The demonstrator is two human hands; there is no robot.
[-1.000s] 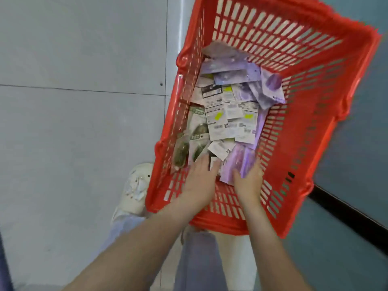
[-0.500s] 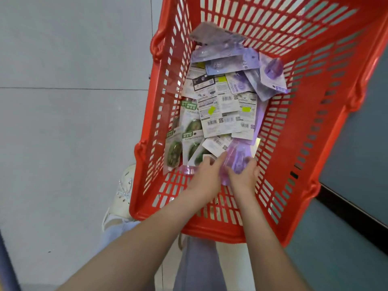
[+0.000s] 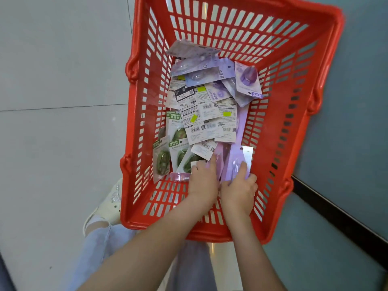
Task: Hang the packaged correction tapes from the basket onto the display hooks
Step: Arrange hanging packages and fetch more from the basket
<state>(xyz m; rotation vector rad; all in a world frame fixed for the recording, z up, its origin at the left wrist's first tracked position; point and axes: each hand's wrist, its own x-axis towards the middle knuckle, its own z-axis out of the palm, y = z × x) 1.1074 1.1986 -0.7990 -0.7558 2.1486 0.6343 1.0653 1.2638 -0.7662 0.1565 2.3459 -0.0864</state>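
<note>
A red plastic basket [image 3: 289,131] stands on the floor below me, holding several packaged correction tapes: purple ones [image 3: 212,74] at the far end, white-backed ones [image 3: 201,120] in the middle, green ones [image 3: 178,148] at the left. Both my hands reach into its near end. My right hand [image 3: 239,190] grips a purple pack [image 3: 239,158] and tilts it up off the pile. My left hand [image 3: 204,179] lies on another purple pack [image 3: 219,156] beside it, fingers curled over its near edge. No display hooks are in view.
Grey floor tiles [image 3: 52,101] spread to the left of the basket. A blue-grey wall [image 3: 357,122] with a black base strip [image 3: 346,221] runs along the right. My white shoe [image 3: 109,204] and light trouser leg are by the basket's near left corner.
The view has shifted, so the basket sits more centred. My right hand has lifted one purple pack upright out of the pile. My left hand has stayed on the neighbouring pack.
</note>
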